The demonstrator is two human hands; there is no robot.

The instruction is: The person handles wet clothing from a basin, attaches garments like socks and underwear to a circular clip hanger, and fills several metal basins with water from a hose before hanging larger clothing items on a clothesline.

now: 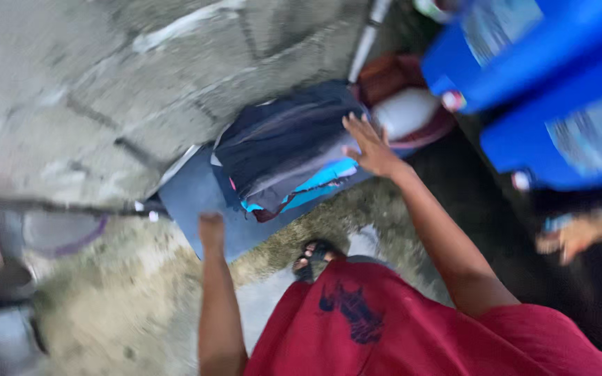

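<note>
At the far left we see a blurred dark shape and a rough grey block wall [106, 83] that fills most of the upper frame. Below it lies a grey-blue flat board [196, 202], resting on the muddy ground [106, 306]. Our left hand [210, 228] hangs just over the near edge of that board; it looks curled and narrow, with nothing visible in it, though blur keeps us from telling whether it touches the board. Moving right, a pile of dark folded cloth [280, 143] sits on the board, with a bright turquoise piece [322, 182] showing under its lower edge. Our sandalled foot [313, 257] stands on the ground just below the board, and our red garment [398, 327] fills the bottom of the view. Our right hand [369, 147] is spread wide, fingers fanned, at the right edge of the cloth pile and appears to touch it, gripping nothing. Just beyond it lies a pale rounded container [409, 111] in a reddish basin [391, 75]. At far right stand big blue water jugs [559, 83].
</note>
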